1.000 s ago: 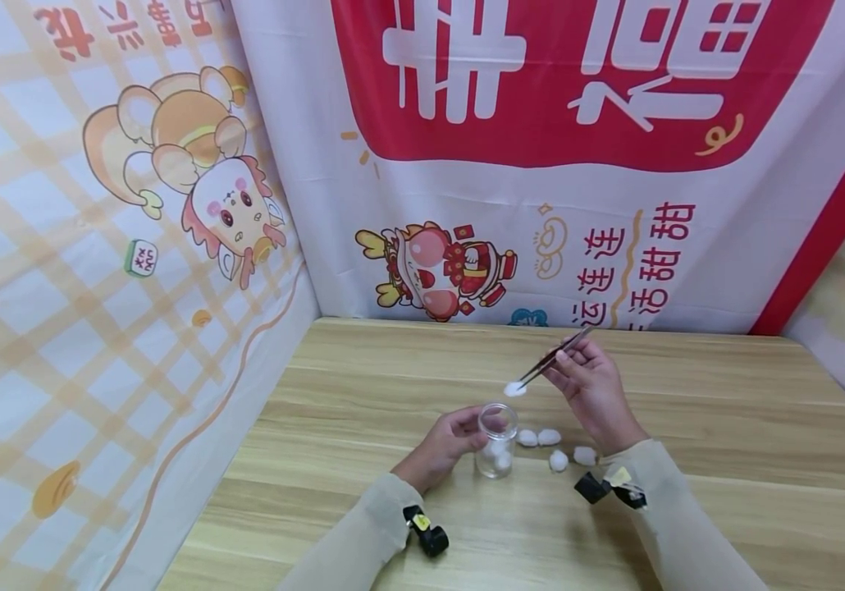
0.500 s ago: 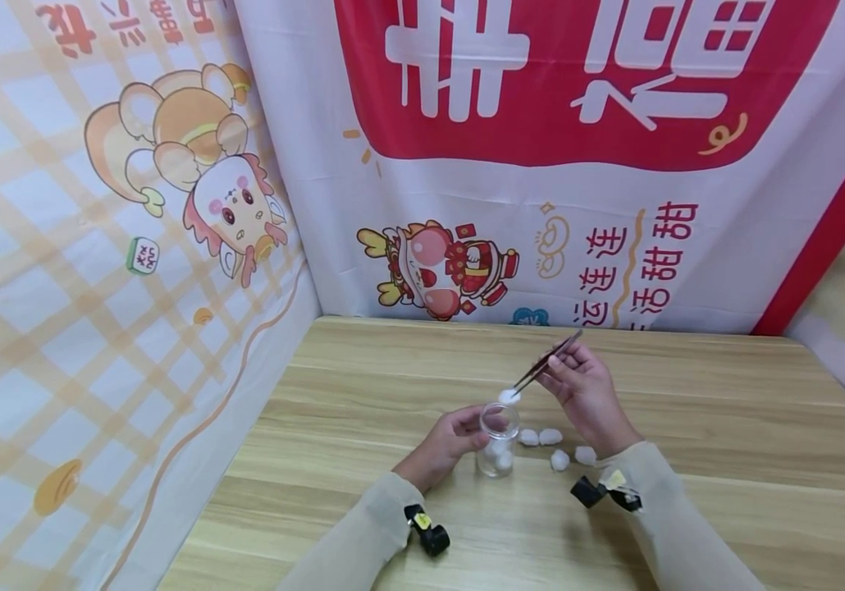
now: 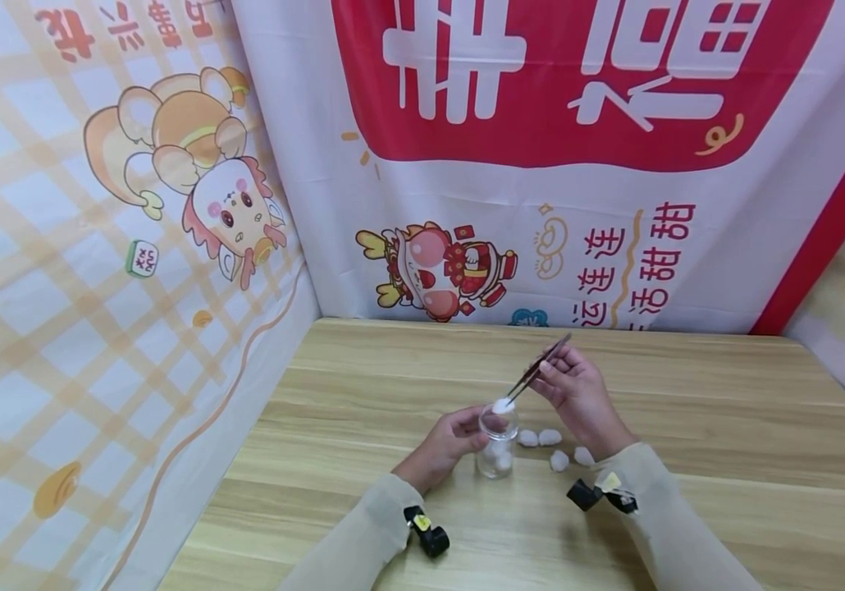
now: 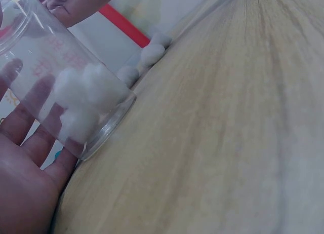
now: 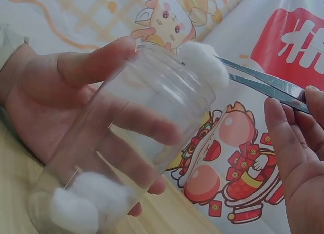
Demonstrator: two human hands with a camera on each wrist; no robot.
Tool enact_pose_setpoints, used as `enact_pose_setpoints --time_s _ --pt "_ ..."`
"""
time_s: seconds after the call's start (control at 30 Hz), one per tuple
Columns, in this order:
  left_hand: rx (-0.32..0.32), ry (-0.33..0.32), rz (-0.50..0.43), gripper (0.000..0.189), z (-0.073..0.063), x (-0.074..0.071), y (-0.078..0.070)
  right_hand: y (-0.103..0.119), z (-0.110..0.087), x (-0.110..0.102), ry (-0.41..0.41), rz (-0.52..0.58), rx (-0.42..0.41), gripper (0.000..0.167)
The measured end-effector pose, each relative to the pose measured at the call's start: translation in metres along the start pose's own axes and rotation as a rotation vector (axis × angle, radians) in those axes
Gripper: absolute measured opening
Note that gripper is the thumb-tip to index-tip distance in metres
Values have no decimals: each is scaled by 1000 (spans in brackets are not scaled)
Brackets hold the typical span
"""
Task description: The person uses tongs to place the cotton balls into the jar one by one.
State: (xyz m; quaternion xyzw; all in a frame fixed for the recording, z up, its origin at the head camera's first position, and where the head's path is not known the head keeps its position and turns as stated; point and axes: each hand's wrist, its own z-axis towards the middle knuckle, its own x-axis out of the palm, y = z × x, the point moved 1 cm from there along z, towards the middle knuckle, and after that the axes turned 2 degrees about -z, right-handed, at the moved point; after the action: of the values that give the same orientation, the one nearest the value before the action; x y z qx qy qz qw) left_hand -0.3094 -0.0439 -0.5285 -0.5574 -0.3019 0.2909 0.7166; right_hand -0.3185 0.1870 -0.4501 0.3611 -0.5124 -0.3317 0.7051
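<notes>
My left hand (image 3: 452, 441) grips a clear plastic jar (image 5: 147, 92) from the side, thumb near the rim and fingers behind it. Several cotton balls (image 4: 81, 100) lie at the bottom of the jar, which stands on the wooden table. My right hand (image 3: 576, 394) pinches metal tweezers (image 5: 268, 82), their tips angled down toward the jar's mouth. Between the tips is another cotton ball (image 5: 205, 66), right at the rim in the right wrist view.
Several loose cotton balls (image 3: 550, 437) lie on the table (image 3: 363, 361) to the right of the jar, close to the right forearm. A printed cloth (image 3: 577, 189) hangs behind the table, and a checked one (image 3: 46, 328) runs along the left side.
My right hand has moved left and slightly down, bringing the tweezers and their cotton ball from behind the jar to its mouth. The left hand and jar stay put.
</notes>
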Motion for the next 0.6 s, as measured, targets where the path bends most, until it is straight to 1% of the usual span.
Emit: enact_pose_setpoints --time_s 0.17,0.3,0.53,0.6 --pt "-5 -16 5 78 -1 0 0 -4 -1 1 26 -16 23 15" --pt "-25 -35 19 80 -1 0 1 -7 -1 0 38 -24 46 18" --pt "-3 -45 -30 74 0 -1 2 -13 0 -1 67 -26 49 17" --pt "-2 -46 -26 73 -1 -1 2 -14 0 -1 66 -27 60 16"
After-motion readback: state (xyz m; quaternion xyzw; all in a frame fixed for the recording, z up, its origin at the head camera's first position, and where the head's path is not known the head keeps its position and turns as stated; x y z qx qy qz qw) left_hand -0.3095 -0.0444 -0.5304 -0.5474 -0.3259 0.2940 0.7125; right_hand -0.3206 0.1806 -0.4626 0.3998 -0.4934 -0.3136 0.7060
